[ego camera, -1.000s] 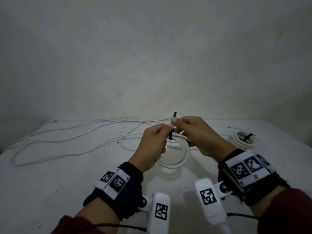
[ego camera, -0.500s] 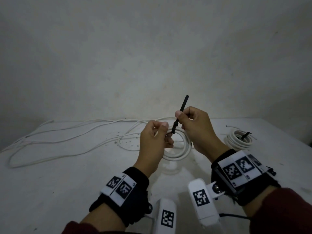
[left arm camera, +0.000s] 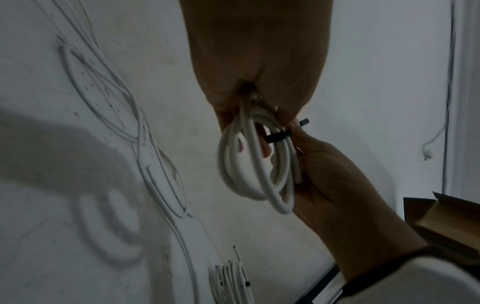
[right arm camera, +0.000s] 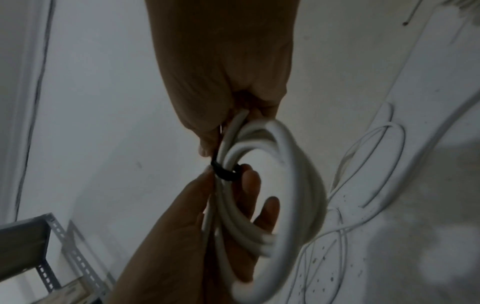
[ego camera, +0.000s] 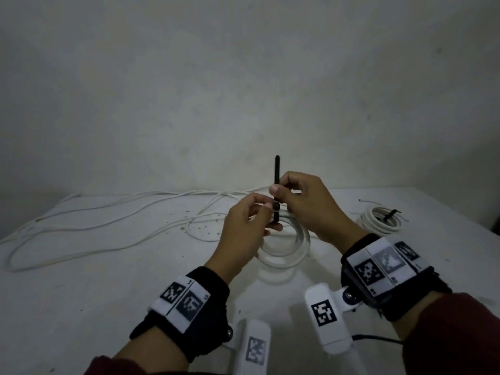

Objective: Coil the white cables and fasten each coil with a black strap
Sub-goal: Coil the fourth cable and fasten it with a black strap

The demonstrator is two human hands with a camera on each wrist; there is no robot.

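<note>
A white cable coil (ego camera: 290, 250) hangs above the table between my two hands, and a black strap (ego camera: 277, 174) is looped round its top. My left hand (ego camera: 250, 223) grips the coil (left arm camera: 255, 162) at the strap's buckle. My right hand (ego camera: 299, 197) pinches the strap's free end, which sticks straight up past the thumb. In the wrist views the strap (right arm camera: 225, 173) sits tight round the bundled strands (right arm camera: 270, 185), with left fingers through the loop. The strap (left arm camera: 279, 136) shows beside the right fingertips.
Loose white cable (ego camera: 113, 220) sprawls over the left and far side of the white table (ego camera: 81, 293). A strapped coil (ego camera: 378, 219) lies at the right. A metal shelf frame (right arm camera: 39, 236) and a cardboard box (left arm camera: 446, 222) stand beyond the table.
My right hand has pulled the strap's free end upward, so more of it stands above the fingers. Both hands and the coil rose slightly.
</note>
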